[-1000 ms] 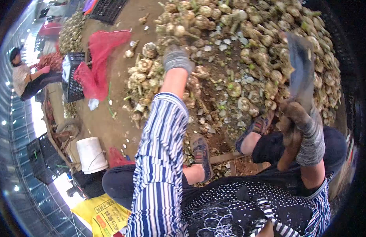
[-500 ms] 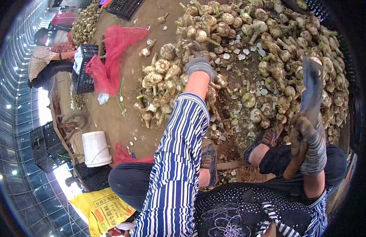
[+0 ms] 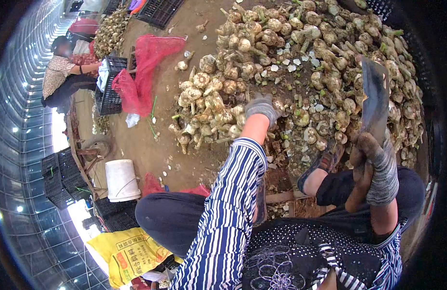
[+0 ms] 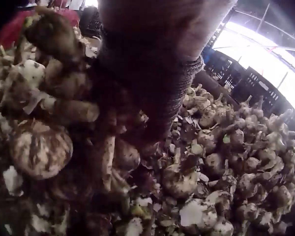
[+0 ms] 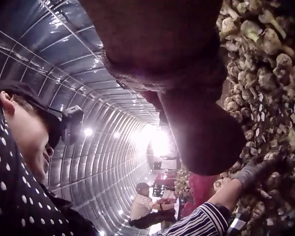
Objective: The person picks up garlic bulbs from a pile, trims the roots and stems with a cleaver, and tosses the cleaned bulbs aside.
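My left hand [image 3: 261,107], in a grey knitted glove, reaches down among the garlic bulbs [image 3: 211,101] at the near side of the heap. A dirt-streaked bulb [image 3: 280,105] lies right beside its fingers. The glove hides the fingertips; I cannot tell whether they grip a bulb. In the left wrist view, a garlic bulb [image 4: 42,149] and a stem [image 4: 108,162] show close under that hand. My right hand [image 3: 378,164], gloved too and stained brown, grips a broad-bladed knife [image 3: 375,99]. Its blade points away from me over the heap, and the thick rounded handle [image 5: 201,137] looms in the right wrist view.
Loose garlic skins [image 3: 286,65] and soil lie between the bulbs. A red mesh bag [image 3: 146,72], a black crate [image 3: 114,92] and a white bucket [image 3: 122,181] stand left. A yellow sack [image 3: 131,256] lies near my knee. Another person [image 3: 59,77] sits at far left.
My left hand has come back from the farther bulbs, toward me and to the right. The right hand keeps its grip on the knife, and the head view has shifted slightly.
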A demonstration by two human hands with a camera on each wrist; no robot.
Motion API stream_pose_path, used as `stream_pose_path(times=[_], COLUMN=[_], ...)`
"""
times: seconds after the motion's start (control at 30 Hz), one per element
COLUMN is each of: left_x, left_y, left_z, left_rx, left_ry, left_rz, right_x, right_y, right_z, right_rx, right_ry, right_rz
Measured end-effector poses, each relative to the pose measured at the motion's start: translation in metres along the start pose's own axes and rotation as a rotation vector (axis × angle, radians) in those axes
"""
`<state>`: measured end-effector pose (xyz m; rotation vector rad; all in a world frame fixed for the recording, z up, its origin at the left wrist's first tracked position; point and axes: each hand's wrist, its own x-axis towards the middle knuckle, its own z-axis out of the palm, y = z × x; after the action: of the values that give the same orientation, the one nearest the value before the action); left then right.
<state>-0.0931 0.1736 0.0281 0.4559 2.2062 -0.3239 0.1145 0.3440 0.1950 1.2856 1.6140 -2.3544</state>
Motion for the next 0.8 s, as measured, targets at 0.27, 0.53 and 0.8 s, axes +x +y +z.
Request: stream_pose_path(times=[0.27,0.53,0.8], left_x=[-0.038,-0.093,-0.107], left_y=[0.009,-0.009,-0.051], left_z=[0.059,0.065,0.058], left_rx=[-0.009,-0.452,-1.618], left_ry=[0.096,0.100,0.398], left_rz=[-0.024,-0.037,0.248], right_x=[-0.016,-0.021,-0.005], right_y=[-0.015,-0.016,0.002], right_z=[0.004,0.000,0.007], right_rx=[-0.035,0.024,-0.039], right_ry=[-0.083,-0.171,-0.160], right_rz=[-0.018,-0.029,-0.047])
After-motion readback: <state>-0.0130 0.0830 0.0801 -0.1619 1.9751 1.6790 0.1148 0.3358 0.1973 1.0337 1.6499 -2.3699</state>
